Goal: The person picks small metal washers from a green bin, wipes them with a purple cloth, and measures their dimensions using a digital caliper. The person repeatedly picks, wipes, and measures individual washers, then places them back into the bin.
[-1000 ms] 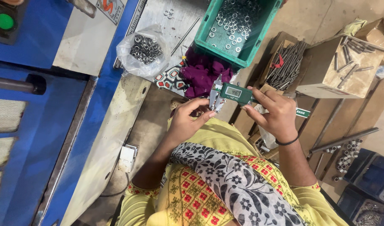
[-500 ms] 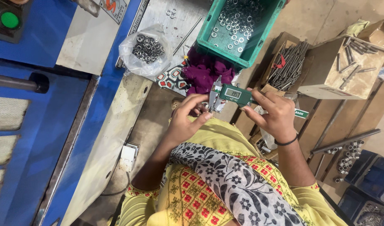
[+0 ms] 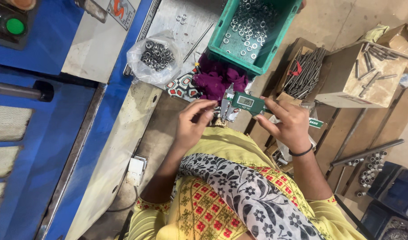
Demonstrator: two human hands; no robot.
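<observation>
The left hand (image 3: pixel 193 124) is raised in front of the chest, its fingers curled in and pinched together at the tips; whatever small piece sits between them is too tiny to make out. Those fingertips reach to the steel jaws of a green digital caliper (image 3: pixel 239 104), which lies just to the right of the hand, touching or nearly touching it. Up and to the left, on the grey machine bed, rests a clear plastic bag of metal rings (image 3: pixel 156 57). Above the caliper sits a green crate (image 3: pixel 239 58) scattered with more rings, with a purple cloth (image 3: pixel 217 78) bunched below it. The right hand (image 3: pixel 289 126) is wrapped around the caliper's body, thumb near the display. Farther right, a cardboard box (image 3: pixel 353 80) carries loose metal rods.
</observation>
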